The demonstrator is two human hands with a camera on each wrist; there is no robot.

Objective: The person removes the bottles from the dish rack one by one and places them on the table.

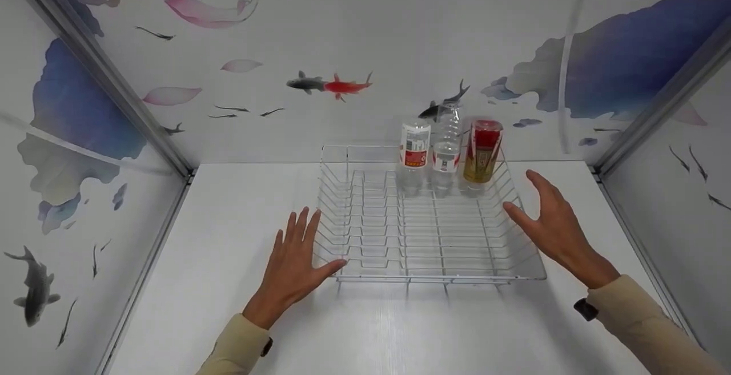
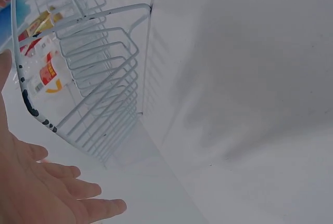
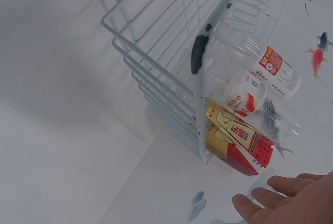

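Note:
A white wire dish rack (image 1: pixel 420 278) stands on the white table, with two clear plastic bottles and a red-and-gold drink container (image 1: pixel 484 152) upright along its back right part. One clear bottle (image 1: pixel 415 145) bears a red and white label; the other clear bottle (image 1: pixel 446 158) is in the middle. My left hand (image 1: pixel 291 269) is spread beside the rack's left side, its thumb overlapping the front left corner in the head view. On the opposite side, my right hand (image 1: pixel 551 224) has thumb and fingers apart, near the right rim. Neither hand grips anything.
White panels close in the table (image 1: pixel 228 238) at the back and both sides. The back panel (image 1: pixel 365 32) is printed with fish, petals and blue leaves, and it rises just behind the rack. Metal strips (image 1: pixel 108 72) run along the panel corners.

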